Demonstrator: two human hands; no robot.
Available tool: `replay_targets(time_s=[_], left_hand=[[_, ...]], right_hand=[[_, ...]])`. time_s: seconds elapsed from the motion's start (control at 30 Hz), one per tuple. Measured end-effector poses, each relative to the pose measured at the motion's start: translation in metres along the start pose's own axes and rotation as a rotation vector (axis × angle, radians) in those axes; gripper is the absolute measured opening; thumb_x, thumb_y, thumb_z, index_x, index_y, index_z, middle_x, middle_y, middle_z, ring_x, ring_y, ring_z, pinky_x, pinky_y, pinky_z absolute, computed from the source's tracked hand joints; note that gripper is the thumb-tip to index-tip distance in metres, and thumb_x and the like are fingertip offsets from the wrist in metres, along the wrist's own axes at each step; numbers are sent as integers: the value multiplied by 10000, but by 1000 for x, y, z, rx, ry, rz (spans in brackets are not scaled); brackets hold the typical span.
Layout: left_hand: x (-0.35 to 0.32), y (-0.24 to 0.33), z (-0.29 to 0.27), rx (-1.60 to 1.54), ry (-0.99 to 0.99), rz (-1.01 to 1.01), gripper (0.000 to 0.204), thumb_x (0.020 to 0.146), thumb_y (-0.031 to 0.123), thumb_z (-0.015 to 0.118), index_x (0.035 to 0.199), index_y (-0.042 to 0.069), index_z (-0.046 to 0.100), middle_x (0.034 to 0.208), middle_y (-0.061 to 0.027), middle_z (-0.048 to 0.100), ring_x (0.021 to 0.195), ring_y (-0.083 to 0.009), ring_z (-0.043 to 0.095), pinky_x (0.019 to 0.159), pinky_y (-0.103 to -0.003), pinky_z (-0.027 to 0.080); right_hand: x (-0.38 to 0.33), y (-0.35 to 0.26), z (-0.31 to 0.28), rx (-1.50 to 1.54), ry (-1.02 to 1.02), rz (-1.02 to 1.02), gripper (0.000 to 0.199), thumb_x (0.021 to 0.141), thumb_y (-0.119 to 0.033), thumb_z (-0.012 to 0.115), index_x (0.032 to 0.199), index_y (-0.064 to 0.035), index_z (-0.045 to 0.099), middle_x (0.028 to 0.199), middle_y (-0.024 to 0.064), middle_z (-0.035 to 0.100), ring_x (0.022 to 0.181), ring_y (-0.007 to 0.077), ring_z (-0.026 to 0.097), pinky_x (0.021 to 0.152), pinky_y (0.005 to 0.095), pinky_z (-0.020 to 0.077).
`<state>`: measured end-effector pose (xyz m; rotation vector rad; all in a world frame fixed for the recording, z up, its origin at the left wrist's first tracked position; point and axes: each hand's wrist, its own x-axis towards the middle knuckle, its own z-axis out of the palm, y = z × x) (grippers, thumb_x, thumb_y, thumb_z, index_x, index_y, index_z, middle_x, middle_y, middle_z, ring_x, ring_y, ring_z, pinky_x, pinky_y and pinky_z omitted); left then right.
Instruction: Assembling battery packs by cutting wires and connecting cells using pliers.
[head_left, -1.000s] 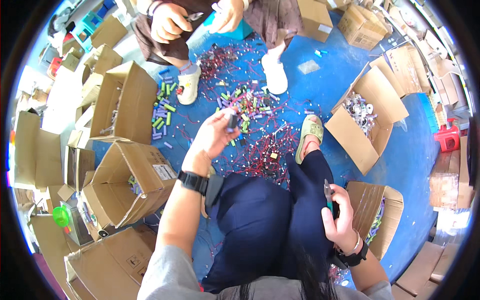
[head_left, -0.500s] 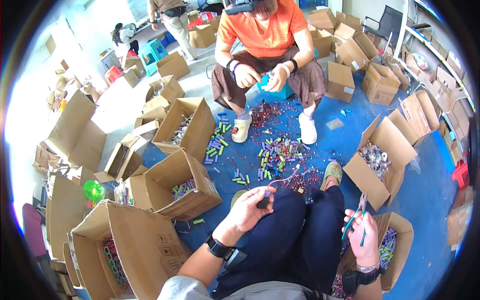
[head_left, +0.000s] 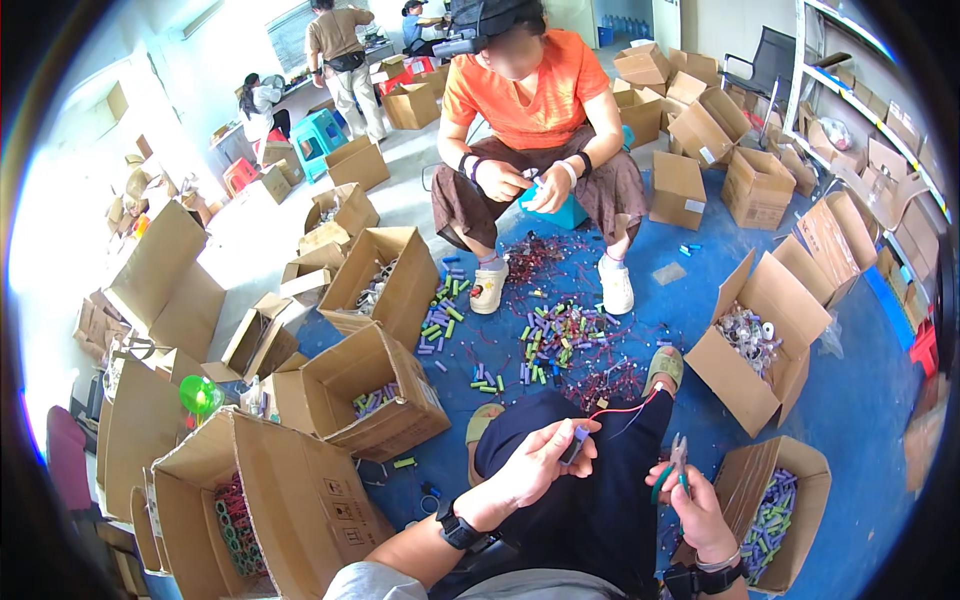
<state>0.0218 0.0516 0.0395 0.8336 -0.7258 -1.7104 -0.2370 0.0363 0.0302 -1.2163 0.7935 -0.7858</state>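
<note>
My left hand is closed on a small purple cylindrical battery cell, pinched between thumb and fingers above my lap. A thin red wire trails from it to the right. My right hand grips a pair of pliers with green handles, jaws up. The pliers are apart from the wire. On the blue floor beyond my knees lies a heap of purple and green cells mixed with loose red wires.
An open carton of cells stands right of my right hand. Other cartons line the left, with a white-part carton at right. Facing me, a person in an orange shirt sits with both hands together. More people are at a far bench.
My left hand has moved right and down with the battery cell, and the wire now points right. My right hand has come left and down with the pliers, nearer the left hand.
</note>
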Motion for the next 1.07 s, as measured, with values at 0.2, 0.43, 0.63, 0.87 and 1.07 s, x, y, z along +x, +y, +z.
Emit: replay_targets(time_s=[0.2, 0.43, 0.63, 0.87, 1.07], left_hand=[[-6, -10, -7, -167, 102, 67, 315, 956, 238, 437, 1204, 46, 459, 937, -80, 561, 882, -179, 562, 795, -326, 469], [-15, -7, -15, 8, 160, 123, 286, 951, 191, 452, 1216, 84, 454, 937, -74, 565, 923, -173, 564, 804, -309, 462], [-11, -17, -14, 55, 190, 211, 271, 945, 183, 465, 1200, 90, 464, 922, -70, 573, 892, -158, 566, 775, -280, 458], [13, -2, 8, 182, 103, 295, 342, 915, 261, 526, 1179, 53, 463, 840, -72, 567, 749, -141, 531, 690, -263, 440], [1, 0, 9, 436, 101, 265, 397, 901, 142, 558, 1254, 19, 426, 893, -21, 517, 784, -92, 489, 732, -231, 435]], right_hand=[[12, 7, 17, 48, 34, 19, 223, 878, -225, 575, 868, -2, 555, 942, 126, 624, 759, 192, 622, 731, 316, 483], [17, 8, 38, 388, -117, 7, 196, 872, -165, 569, 949, 8, 516, 1039, 212, 589, 899, 276, 621, 820, 366, 478], [13, 5, 33, 176, -25, 69, 151, 888, -136, 534, 904, 13, 532, 1006, 176, 606, 888, 255, 626, 804, 362, 490], [28, -32, 34, -475, -145, -237, 208, 845, -75, 573, 1020, 24, 520, 952, 87, 534, 760, 149, 512, 729, 251, 426], [47, -43, 46, -865, -16, -481, 268, 697, -165, 736, 852, -12, 579, 956, 139, 531, 809, 316, 537, 715, 377, 424]])
